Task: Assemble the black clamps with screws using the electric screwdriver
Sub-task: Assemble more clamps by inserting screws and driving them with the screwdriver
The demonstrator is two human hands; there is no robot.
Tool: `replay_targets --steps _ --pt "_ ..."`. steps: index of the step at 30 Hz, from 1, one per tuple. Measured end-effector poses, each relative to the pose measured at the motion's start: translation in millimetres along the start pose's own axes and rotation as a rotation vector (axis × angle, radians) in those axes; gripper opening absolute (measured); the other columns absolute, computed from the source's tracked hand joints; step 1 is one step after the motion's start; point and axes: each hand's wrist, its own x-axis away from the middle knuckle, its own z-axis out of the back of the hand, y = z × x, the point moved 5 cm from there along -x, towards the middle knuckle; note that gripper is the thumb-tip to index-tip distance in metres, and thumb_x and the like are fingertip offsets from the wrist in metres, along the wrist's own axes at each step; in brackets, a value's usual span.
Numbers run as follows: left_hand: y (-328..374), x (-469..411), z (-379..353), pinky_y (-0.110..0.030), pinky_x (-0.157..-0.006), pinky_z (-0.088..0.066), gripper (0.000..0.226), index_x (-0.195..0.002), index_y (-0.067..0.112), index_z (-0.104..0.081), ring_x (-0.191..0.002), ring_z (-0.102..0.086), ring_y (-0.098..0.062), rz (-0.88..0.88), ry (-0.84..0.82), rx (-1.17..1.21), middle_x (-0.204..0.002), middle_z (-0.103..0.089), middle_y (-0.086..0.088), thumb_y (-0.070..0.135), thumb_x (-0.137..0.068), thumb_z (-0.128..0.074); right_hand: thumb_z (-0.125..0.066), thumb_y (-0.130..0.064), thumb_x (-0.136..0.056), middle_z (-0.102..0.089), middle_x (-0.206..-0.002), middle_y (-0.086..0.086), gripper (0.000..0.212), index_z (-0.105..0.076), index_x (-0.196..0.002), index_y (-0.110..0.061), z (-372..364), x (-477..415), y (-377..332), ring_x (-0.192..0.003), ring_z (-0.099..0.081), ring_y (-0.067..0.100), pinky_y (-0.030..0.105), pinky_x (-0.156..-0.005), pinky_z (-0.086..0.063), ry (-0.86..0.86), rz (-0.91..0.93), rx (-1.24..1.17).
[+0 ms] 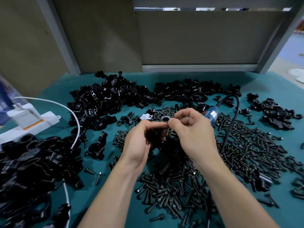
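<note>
Head view, screw-fitting step: left hand (141,142) curls round a small black metal clamp (154,136) above mid-worktop (148,79), right hand (192,129) pinches a dark flanged screw (170,120) at it; next probably seat it, then fetch the blue electric screwdriver (212,115) lying just behind.

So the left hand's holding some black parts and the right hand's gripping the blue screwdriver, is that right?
Not quite. The right hand is not gripping the blue screwdriver; it pinches what looks like a small screw, and the screwdriver lies on the teal mat just beyond it. The left hand does hold black parts. The head view shows this.
</note>
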Motion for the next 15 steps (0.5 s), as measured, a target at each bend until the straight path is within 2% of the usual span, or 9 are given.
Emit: replay_targets --steps 2,5,8,10,12,13,15 --pt "4 2 -5 -0.043 -0.088 -0.059 0.043 -0.100 0.013 -0.083 -0.095 -0.069 -0.029 -0.043 -0.125 -0.100 -0.105 -0.078 -0.016 0.014 -0.071 -0.052 -0.078 -0.041 -0.085 -0.069 -0.073 -0.016 0.017 -0.065 -0.095 -0.037 -5 8 -5 -0.058 -0.063 -0.003 0.010 -0.051 -0.044 0.028 0.052 0.102" --pt "4 3 -8 -0.039 -0.068 -0.054 0.053 -0.093 0.014 -0.080 -0.081 -0.068 -0.029 -0.076 -0.158 -0.239 -0.088 -0.074 -0.021 0.001 -0.053 -0.048 -0.082 -0.043 -0.083 -0.063 -0.078 -0.022 0.027 -0.067 -0.105 -0.041 -16 17 -9 -0.066 -0.059 -0.002 0.011 -0.056 -0.044 -0.026 0.132 0.207" --pt "5 3 -8 -0.032 -0.068 -0.057 0.052 -0.093 0.017 -0.081 -0.085 -0.075 -0.022 -0.123 -0.105 -0.287 -0.088 -0.079 -0.009 -0.010 -0.065 -0.046 -0.078 -0.045 -0.084 -0.064 -0.074 -0.016 0.027 -0.067 -0.106 -0.036 -20 19 -13 -0.070 -0.059 0.002 0.018 -0.060 -0.047 -0.088 0.210 0.289" --pt "3 1 -5 -0.037 -0.069 -0.062 0.055 -0.092 0.019 -0.082 -0.088 -0.077 -0.025 -0.124 -0.089 -0.284 -0.090 -0.080 -0.007 -0.021 -0.074 -0.049 -0.070 -0.046 -0.090 -0.067 -0.073 -0.020 0.026 -0.067 -0.114 -0.037 -19 17 -15 -0.075 -0.063 -0.003 0.011 -0.067 -0.049 -0.159 0.217 0.295" --pt "2 0 -2 -0.052 -0.073 -0.062 0.042 -0.093 0.017 -0.082 -0.089 -0.075 -0.038 -0.094 -0.080 -0.251 -0.092 -0.079 -0.014 -0.012 -0.075 -0.058 -0.063 -0.034 -0.097 -0.069 -0.077 -0.027 0.025 -0.075 -0.119 -0.032 -16 12 -14 -0.080 -0.065 -0.011 0.002 -0.067 -0.045 -0.196 0.191 0.265" --pt "2 0 -2 -0.052 -0.073 -0.060 0.029 -0.091 0.014 -0.081 -0.086 -0.073 -0.041 -0.070 -0.097 -0.206 -0.090 -0.077 -0.016 -0.001 -0.073 -0.064 -0.061 -0.026 -0.098 -0.069 -0.076 -0.027 0.026 -0.077 -0.118 -0.029 -13 11 -13 -0.074 -0.065 -0.011 0.002 -0.063 -0.044 -0.193 0.183 0.253" --pt "2 3 -5 -0.038 -0.067 -0.058 0.018 -0.086 0.011 -0.080 -0.078 -0.072 -0.030 -0.035 -0.131 -0.120 -0.084 -0.075 -0.014 0.017 -0.071 -0.071 -0.059 -0.015 -0.098 -0.069 -0.066 -0.020 0.029 -0.079 -0.115 -0.027 -10 9 -11 -0.057 -0.063 -0.007 0.005 -0.054 -0.043 -0.176 0.182 0.254"
